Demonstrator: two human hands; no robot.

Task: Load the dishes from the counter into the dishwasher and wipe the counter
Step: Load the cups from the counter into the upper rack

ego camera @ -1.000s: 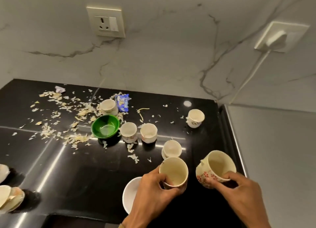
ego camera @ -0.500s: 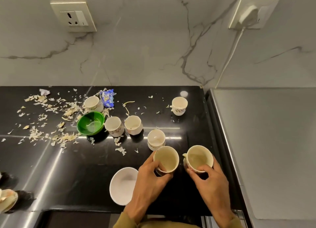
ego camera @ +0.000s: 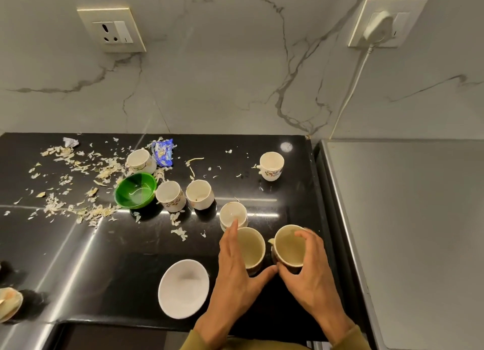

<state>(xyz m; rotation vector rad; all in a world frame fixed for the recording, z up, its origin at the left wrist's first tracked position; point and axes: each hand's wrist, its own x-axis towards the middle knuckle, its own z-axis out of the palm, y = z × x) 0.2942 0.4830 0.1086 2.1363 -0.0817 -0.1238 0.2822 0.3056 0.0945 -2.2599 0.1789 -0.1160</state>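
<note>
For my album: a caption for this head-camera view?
Two hands, left and right, at two cups on a littered black counter.

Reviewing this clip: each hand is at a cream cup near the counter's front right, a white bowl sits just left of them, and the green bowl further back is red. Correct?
Not quite. The head view shows that bowl is green, not red. The rest holds: left hand and right hand at the cream cups, white bowl to their left.

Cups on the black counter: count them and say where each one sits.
7. One cup by the blue wrapper, two right of the green bowl, one far right, one mid-counter, one at the left hand, one in the right hand. Others may lie off-frame.
</note>
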